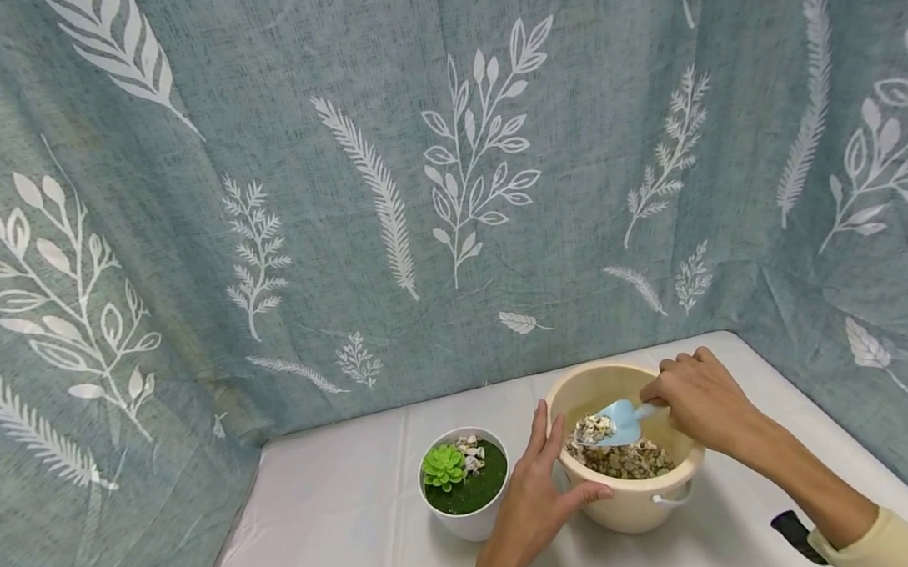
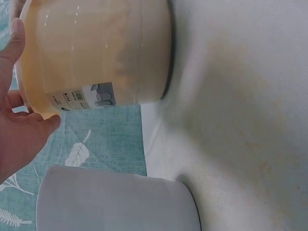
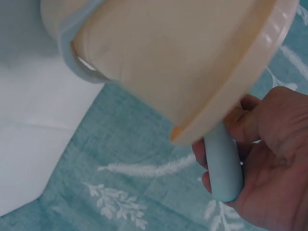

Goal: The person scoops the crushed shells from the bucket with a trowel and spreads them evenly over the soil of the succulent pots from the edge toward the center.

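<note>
My right hand [image 1: 702, 400] grips the handle [image 3: 224, 163] of a light blue scoop [image 1: 622, 424] inside a cream bucket [image 1: 634, 507]. Small pale stones [image 1: 594, 430] are heaped on the scoop's blade. Below it, brownish pebbles [image 1: 633, 461] cover the bucket's bottom. My left hand [image 1: 532, 489] rests against the bucket's near left side, fingers spread and fairly straight, thumb along the rim. Just left of that hand stands a white pot [image 1: 470, 525] with a green succulent [image 1: 444, 466], a dark green surface and a small cluster of pale stones [image 1: 471, 454].
A white cloth [image 1: 334, 505] covers the table. Blue-green curtains [image 1: 392, 235] with white leaf prints hang behind it and along both sides. The bucket's light carry handle [image 3: 72, 53] hangs down its outside. A black strap [image 1: 793, 534] is by the right forearm.
</note>
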{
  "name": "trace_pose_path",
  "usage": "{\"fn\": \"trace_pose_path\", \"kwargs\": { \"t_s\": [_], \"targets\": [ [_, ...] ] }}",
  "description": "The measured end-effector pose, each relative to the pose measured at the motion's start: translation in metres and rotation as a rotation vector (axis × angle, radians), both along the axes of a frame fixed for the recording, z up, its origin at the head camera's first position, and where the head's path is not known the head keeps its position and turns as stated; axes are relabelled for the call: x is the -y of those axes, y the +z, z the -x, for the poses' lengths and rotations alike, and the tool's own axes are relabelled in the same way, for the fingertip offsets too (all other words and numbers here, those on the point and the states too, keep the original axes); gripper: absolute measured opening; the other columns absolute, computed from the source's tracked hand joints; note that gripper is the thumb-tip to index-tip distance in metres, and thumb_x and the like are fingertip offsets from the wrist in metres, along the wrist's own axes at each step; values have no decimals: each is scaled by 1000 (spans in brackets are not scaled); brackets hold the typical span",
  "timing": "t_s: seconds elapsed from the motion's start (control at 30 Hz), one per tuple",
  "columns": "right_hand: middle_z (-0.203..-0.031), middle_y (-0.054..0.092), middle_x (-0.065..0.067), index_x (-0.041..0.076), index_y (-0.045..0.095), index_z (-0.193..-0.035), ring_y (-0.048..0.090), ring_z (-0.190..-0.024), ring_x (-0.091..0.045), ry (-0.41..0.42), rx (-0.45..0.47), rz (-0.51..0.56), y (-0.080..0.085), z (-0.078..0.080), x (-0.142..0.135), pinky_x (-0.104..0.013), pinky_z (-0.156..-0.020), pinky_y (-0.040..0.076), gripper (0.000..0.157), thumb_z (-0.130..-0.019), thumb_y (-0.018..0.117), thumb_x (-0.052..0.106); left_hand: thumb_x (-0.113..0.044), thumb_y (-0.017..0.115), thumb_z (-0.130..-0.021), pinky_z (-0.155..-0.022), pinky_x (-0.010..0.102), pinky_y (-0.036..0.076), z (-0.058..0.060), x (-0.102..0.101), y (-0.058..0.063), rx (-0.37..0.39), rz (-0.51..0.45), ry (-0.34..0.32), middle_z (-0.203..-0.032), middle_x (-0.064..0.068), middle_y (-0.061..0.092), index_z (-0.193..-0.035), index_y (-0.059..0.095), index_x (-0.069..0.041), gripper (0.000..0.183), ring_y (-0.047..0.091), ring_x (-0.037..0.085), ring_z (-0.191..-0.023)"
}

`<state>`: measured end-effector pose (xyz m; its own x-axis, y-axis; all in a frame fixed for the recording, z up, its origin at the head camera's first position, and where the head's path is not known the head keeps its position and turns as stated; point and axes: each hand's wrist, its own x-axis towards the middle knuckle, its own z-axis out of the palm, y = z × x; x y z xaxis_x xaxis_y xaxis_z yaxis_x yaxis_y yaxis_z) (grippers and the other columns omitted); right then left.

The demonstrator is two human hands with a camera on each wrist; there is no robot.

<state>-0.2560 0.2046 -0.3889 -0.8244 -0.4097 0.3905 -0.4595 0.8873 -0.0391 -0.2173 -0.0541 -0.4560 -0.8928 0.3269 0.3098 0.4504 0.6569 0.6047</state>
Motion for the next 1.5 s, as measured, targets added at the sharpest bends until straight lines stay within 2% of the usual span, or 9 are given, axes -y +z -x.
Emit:
{"fn": "trace_pose_path", "kwargs": {
  "t_s": [0.2,0.37,0.6,0.87,1.1,1.2,1.3,1.4,1.5],
  "targets": [
    [-64,53,10,29,80,-79,41,-61,-10,-30,-8,4,11,-8,-12,-36,-70,30,30,-80,81,-1,-57,81,-81,-112,46,54,-1,0,2,-13,5,-3,-175,13,24,-162,40,-9,102,53,37,-145],
    [-67,57,9,26,85,-91,47,-63,-10,-51,-6,18,21,-15,-21,-41,-73,35,29,-82,82,-1,-54,83,-81,-112,45,54,-1,-1,2,-23,-8,-4,-174,14,24,-161,40,-8,102,54,38,-144],
    [-69,59,13,26,85,-97,48,-68,-7,-68,5,50,31,-19,-27,-36,-72,30,44,-77,72,-11,-54,81,-82,-111,44,54,-4,3,-1,-47,-5,9,-173,16,27,-160,40,-5,101,55,38,-143],
    [-73,68,10,23,84,-97,53,-68,-6,-70,-12,57,40,-24,-20,-37,-70,33,32,-84,73,-4,-54,78,-88,-117,43,49,-13,14,-2,-70,0,8,-171,14,32,-160,40,-3,96,50,33,-148],
    [-75,65,8,22,83,-98,58,-71,-12,-34,-94,97,46,-27,2,-42,-74,36,25,-85,76,2,-48,78,-91,-117,46,50,-26,36,-3,-139,-38,22,-166,11,45,-157,48,-6,84,52,34,-147],
    [-73,64,9,22,84,-96,57,-68,-11,6,-126,103,45,-24,18,-43,-74,37,23,-85,77,3,-47,78,-91,-113,47,53,-31,53,-3,-175,-64,70,-162,10,50,-153,54,-8,77,53,34,-146],
    [-71,61,11,23,84,-95,53,-66,-7,45,-136,104,43,-21,37,-37,-71,33,22,-85,79,3,-41,83,-89,-111,52,54,-33,72,-4,-168,-126,177,-166,13,44,-151,55,-7,76,49,38,-149],
    [-70,60,10,22,84,-94,50,-65,-7,84,-142,98,41,-16,57,-34,-70,29,22,-85,80,3,-39,88,-84,-112,60,50,-34,91,-5,-88,-195,303,-173,18,27,-157,46,-5,91,33,44,-157],
    [-70,61,9,23,85,-94,51,-65,-10,116,-136,78,39,-10,77,-36,-70,33,23,-85,80,3,-45,92,-78,-114,70,43,-34,109,-7,37,-227,393,-174,25,15,-164,32,-4,112,18,52,-159]
  ]
}}
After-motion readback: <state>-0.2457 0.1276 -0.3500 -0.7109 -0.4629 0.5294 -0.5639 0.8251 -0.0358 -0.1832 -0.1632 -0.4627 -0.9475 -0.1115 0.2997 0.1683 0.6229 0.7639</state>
